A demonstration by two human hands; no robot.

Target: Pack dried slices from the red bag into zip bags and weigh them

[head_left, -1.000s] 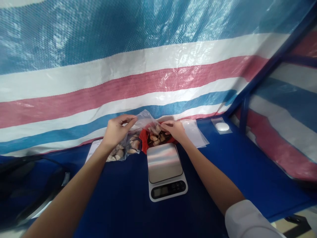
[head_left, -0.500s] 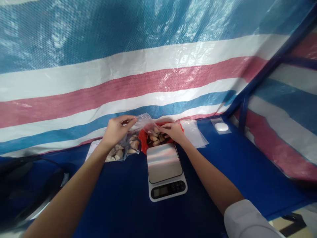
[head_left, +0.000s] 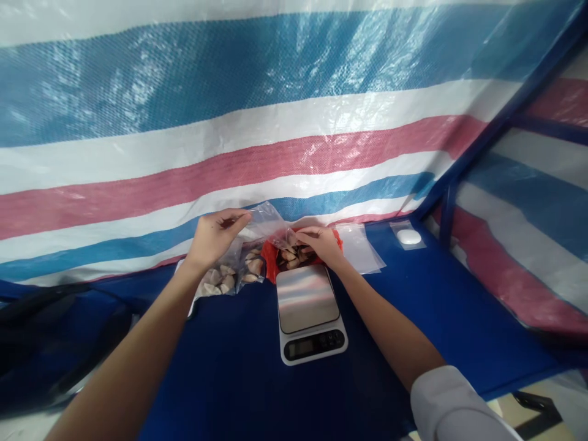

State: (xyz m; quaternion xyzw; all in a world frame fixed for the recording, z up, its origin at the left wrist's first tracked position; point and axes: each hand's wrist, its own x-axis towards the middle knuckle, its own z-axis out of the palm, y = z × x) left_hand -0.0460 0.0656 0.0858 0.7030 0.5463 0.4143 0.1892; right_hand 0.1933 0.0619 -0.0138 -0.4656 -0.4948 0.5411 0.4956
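My left hand pinches the edge of a clear plastic bag, which stretches rightward above a red bag. The red bag lies open behind the kitchen scale, with brownish-white pieces that look like garlic cloves inside. At its mouth is my right hand, fingers closed at the right end of the clear bag; what they grip is hidden. Two filled clear bags, one with larger pale pieces and one beside it, rest below my left hand. The scale has a bare metal plate and a dark display.
Flat clear bags lie right of the red bag. Farther right, a white oval object rests on a small clear bag. A phone-like white edge shows under my left forearm. Dark straps lie at left. Striped sheeting hangs behind the blue table.
The view has shifted slightly. The clear bag is raised and spread a little more between my hands. Both hands stay in nearly the same places.
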